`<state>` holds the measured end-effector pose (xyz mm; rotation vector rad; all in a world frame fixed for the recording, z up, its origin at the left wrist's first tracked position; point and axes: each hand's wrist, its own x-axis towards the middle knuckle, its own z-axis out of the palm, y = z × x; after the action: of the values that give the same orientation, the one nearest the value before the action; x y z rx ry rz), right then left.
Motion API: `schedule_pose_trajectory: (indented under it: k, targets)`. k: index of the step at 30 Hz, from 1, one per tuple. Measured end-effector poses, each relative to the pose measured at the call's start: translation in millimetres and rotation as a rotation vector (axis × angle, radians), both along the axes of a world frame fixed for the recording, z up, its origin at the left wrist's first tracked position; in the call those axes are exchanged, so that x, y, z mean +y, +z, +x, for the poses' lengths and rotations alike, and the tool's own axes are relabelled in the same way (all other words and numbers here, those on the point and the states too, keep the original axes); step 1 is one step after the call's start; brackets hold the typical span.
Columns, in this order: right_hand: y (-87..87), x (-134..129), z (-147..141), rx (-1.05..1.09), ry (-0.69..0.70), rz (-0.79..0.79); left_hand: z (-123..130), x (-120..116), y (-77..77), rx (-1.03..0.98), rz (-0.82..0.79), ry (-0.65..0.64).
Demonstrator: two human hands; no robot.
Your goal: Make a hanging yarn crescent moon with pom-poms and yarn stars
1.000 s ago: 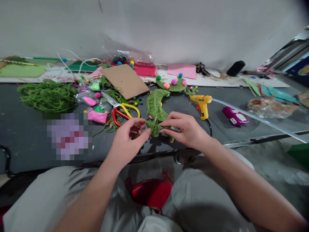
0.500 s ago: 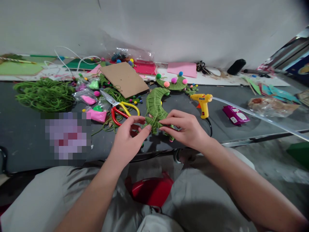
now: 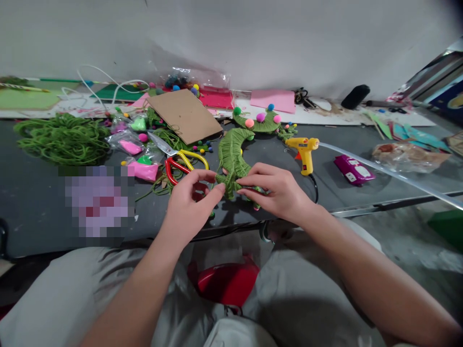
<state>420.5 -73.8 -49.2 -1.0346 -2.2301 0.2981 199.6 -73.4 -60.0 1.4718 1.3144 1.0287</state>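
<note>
A curved shape wrapped in green yarn (image 3: 234, 153) lies near the table's front edge. My left hand (image 3: 192, 202) pinches its lower left part between thumb and fingers. From the right, my right hand (image 3: 280, 192) closes thumb and fingertips on the same lower part. Just behind is another green yarn-wrapped piece (image 3: 262, 126) with coloured pompoms. Scissors with red and yellow handles (image 3: 193, 159) lie left of the wrapped shape, beside loose green yarn. A yellow glue gun (image 3: 306, 153) rests to the right, a black cord at its handle.
At the left are a heap of green yarn (image 3: 63, 140) and bags of pink clay (image 3: 142, 170). Brown cardboard (image 3: 186, 115) lies behind the scissors. A purple packet (image 3: 352, 169) and a clear plastic bag (image 3: 408, 156) are at the right. A red stool (image 3: 226, 284) stands below.
The view has shifted slightly, moving the things at the left a little leftward and up in the picture. Both hands keep their hold on the green wrapped shape, almost in the same place.
</note>
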Motion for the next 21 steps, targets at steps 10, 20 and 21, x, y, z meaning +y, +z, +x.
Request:
schedule_pose_trajectory:
  k: [10,20,21]
  targets:
    - [2.0,-1.6,-1.0,-0.023,0.015,-0.017,-0.3,1.0,-0.4,0.081,0.026,0.015]
    - [2.1,-2.1,-1.2,-0.072,0.013,-0.018,0.3,3.0,-2.6,0.079,0.047,0.015]
    - [2.0,-2.4,-1.1,-0.088,0.011,-0.017,0.5,2.9,-2.5,0.092,0.050,0.020]
